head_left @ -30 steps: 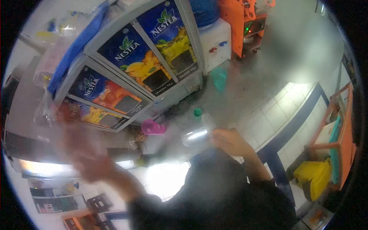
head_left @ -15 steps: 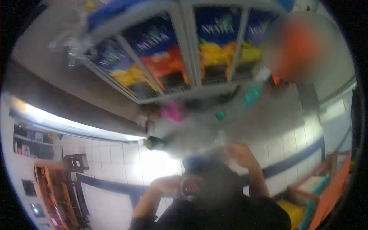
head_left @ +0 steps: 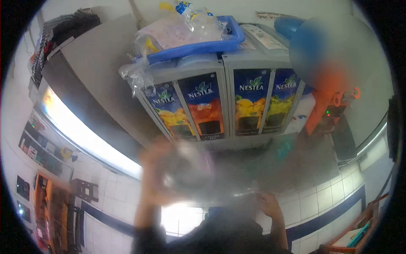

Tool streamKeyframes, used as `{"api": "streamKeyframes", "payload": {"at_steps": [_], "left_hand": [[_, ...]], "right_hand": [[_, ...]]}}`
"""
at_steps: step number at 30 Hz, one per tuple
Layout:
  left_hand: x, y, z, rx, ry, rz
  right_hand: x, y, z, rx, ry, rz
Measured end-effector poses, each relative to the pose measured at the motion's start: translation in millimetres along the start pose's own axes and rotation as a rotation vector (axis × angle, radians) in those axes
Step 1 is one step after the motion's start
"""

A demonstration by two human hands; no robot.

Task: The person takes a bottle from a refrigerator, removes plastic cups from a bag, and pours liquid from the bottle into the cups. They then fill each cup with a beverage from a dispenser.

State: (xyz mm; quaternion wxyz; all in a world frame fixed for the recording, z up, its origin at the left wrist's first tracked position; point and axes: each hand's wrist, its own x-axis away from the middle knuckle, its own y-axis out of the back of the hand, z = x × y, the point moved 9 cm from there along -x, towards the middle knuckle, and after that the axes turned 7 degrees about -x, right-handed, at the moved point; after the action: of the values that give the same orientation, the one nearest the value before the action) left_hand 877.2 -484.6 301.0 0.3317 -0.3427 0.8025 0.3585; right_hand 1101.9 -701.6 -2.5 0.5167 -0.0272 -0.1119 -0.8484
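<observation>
While the left hand (head_left: 153, 175) is curled around a clear, rounded, plastic-looking container (head_left: 188, 169), slipping could be caused by smoothness (right hand (head_left: 269, 205): grip cannot be told).

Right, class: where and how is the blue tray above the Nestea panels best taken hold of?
Take the blue tray by its front rim, towards the right end, probably coming from the front: that raised wall faces the camera uncovered, while clear plastic hangs over the left end.
</observation>
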Motion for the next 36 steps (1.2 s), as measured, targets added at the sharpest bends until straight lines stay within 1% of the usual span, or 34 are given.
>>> {"api": "streamKeyframes", "payload": {"at_steps": [1,2,3,4,5,6,7,9,11,13,14,15,17,18,19,20,21,22,23,24,25,26,27,28,29,30,31,32,33,34,35,36], "left_hand": [[-23.8,24.4,18.1,0.032,-0.045,-0.183],[-72.0,36.4,-1.7,-0.251,-0.317,-0.367],[-113.7,37.8,-31.7,-0.541,-0.589,-0.543],[-150.8,26.5,-54.8,-0.880,-0.609,-0.493],[-198.4,27.0,-33.1,-0.905,-0.401,-0.466],[-229.2,27.5,-9.4,-0.922,-0.192,-0.437],[-230.3,29.6,-7.9,-0.922,-0.175,-0.438],[-232.2,29.9,23.4,-0.984,0.100,-0.243],[-182.9,32.9,3.7,-1.030,-0.147,-0.401],[-114.3,21.4,-21.3,-0.946,-0.238,-0.553],[-75.7,14.0,-14.7,-0.769,-0.273,-0.599],[-25.8,2.5,6.6,-0.731,-0.217,-0.553],[53.3,-61.5,50.3,-0.424,-0.036,0.070],[65.8,-98.3,51.2,-0.484,0.089,0.217],[94.5,-129.7,65.0,-0.523,0.153,0.390],[133.5,-152.8,85.1,-0.555,0.221,0.563],[164.2,-161.4,100.1,-0.525,0.260,0.581],[197.6,-174.9,119.6,-0.417,0.368,0.651],[223.6,-184.4,128.8,-0.310,0.468,0.715],[236.6,-183.9,126.6,-0.286,0.495,0.716],[249.3,-179.2,129.9,-0.304,0.563,0.734],[259.6,-173.2,135.7,-0.326,0.624,0.748],[273.9,-164.9,143.7,-0.355,0.693,0.735],[290.6,-161.2,156.8,-0.350,0.702,0.724],[309.7,-150.9,173.6,-0.401,0.739,0.651],[315.7,-140.3,180.0,-0.455,0.773,0.584],[322.6,-137.6,188.6,-0.373,0.853,0.511],[324.5,-140.9,190.5,-0.374,0.851,0.522],[322.8,-141.7,192.9,-0.288,0.863,0.413],[319.8,-143.4,196.7,-0.199,0.867,0.297],[322.7,-149.0,200.5,-0.215,0.878,0.304],[320.2,-151.8,200.8,-0.210,0.870,0.295]], "right_hand": [[0.4,-1.1,5.7,0.081,-0.004,0.003],[0.2,-3.2,4.6,0.085,-0.018,0.008],[-3.0,-9.0,9.3,0.143,0.081,0.040],[-3.2,-14.9,17.7,0.202,0.181,0.073],[-4.1,-18.2,22.7,0.207,0.170,0.077],[-5.5,-23.2,30.5,0.183,0.176,0.079],[-5.5,-27.7,36.4,0.160,0.181,0.082],[-1.7,-33.1,42.4,0.149,0.142,0.081],[-5.1,-34.0,37.1,0.103,0.108,0.067],[-9.9,-33.7,13.8,0.088,-0.011,0.060],[-10.7,-35.5,9.9,0.078,-0.034,0.055],[-12.2,-35.6,8.2,0.041,-0.044,0.048],[-16.5,-36.3,4.1,-0.006,-0.085,0.030],[-18.9,-41.2,5.1,-0.045,-0.066,0.063],[-21.5,-46.6,5.5,-0.084,-0.051,0.098],[-22.9,-51.0,3.0,-0.089,-0.096,0.099],[-24.4,-64.0,11.3,-0.066,-0.041,0.211],[-23.7,-74.2,17.0,-0.041,0.020,0.326],[-23.6,-74.6,10.4,-0.037,-0.018,0.335],[-23.8,-72.1,0.0,-0.045,-0.107,0.307],[-24.5,-68.7,-8.7,-0.050,-0.186,0.275],[-26.0,-61.5,-19.1,-0.038,-0.200,0.280],[-31.6,-35.3,-23.9,-0.084,-0.110,0.139],[-37.3,-15.3,-24.0,-0.130,-0.013,0.000],[-39.9,-8.3,7.8,0.243,-0.121,-0.058],[-48.0,-13.8,4.1,0.242,-0.124,-0.047],[-57.2,-24.7,3.7,0.571,0.000,-0.014],[-60.9,-38.7,-3.1,0.897,0.123,0.014],[-65.8,-45.1,-32.1,0.894,0.118,0.005],[-72.5,-62.0,-62.3,0.995,0.262,0.065],[-75.9,-76.4,-80.0,1.098,0.412,0.129],[-76.9,-78.3,-89.7,1.108,0.418,0.124]]}}
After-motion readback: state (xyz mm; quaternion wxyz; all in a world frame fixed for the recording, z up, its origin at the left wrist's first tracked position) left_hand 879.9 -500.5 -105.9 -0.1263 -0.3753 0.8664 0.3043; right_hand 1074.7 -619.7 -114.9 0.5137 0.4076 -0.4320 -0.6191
